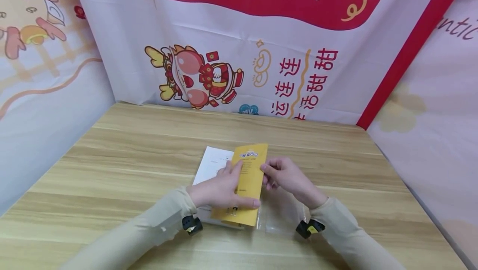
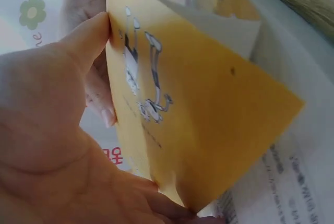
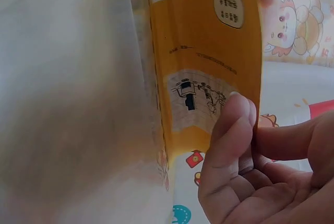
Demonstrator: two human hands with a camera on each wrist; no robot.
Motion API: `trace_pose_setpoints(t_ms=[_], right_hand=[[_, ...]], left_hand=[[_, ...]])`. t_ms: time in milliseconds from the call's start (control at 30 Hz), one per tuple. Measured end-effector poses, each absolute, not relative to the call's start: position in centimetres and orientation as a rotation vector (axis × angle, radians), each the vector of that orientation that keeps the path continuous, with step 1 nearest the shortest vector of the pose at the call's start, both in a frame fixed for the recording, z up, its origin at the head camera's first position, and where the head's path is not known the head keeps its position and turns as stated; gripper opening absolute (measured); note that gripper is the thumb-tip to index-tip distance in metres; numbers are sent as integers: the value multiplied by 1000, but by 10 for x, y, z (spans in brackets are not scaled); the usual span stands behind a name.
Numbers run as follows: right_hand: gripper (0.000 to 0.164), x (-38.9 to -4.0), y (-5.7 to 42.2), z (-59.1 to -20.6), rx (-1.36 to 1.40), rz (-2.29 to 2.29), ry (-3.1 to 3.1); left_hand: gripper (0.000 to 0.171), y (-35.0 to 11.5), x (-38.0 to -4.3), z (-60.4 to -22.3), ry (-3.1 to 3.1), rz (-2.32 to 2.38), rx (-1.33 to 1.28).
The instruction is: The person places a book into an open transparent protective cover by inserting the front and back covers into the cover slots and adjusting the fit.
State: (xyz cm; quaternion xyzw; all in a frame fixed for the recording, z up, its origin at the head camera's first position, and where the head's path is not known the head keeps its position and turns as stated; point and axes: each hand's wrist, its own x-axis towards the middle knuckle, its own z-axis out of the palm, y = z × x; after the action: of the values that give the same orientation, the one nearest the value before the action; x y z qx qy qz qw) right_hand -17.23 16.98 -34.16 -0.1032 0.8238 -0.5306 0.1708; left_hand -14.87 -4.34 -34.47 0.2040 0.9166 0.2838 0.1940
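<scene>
A thin book with a yellow cover lies open on the table, its cover raised and tilted. White pages show on its left, and printed text is visible on them in the left wrist view. My left hand rests across the cover with the fingers extended and the thumb reaching to the right edge. My right hand pinches the cover's right edge between thumb and fingers. The cover's other side, with a barcode, faces the right wrist view. A clear plastic sheet lies beside the book, below the right hand.
The wood-grain table extends around the book. A printed cloth hangs behind its far edge, and more printed cloth stands at both sides. Each wrist wears a small black camera on a strap.
</scene>
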Motion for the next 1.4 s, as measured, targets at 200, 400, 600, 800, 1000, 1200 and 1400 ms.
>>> trace_pose_setpoints(t_ms=[200,400,600,800,1000,1200,1400], right_hand=[[21,-171,171,-340,-295,-1476,2334],[16,-168,172,-336,-341,-1481,2246],[19,-164,173,-330,-403,-1410,2252],[20,-164,176,-325,-408,-1262,2359],[24,-165,185,-319,-496,-1121,2413],[46,-172,199,-318,-665,-748,2639],[104,-173,206,-330,-552,-391,2691]], left_hand=[[124,-41,-148,-350,2606,735,601],[123,-38,-146,-352,2656,698,605],[123,-36,-145,-352,2684,683,593],[124,-34,-144,-356,2729,660,565],[116,-30,-143,-360,2796,618,562],[108,-29,-138,-364,2871,522,669],[108,-30,-138,-365,2874,504,676]])
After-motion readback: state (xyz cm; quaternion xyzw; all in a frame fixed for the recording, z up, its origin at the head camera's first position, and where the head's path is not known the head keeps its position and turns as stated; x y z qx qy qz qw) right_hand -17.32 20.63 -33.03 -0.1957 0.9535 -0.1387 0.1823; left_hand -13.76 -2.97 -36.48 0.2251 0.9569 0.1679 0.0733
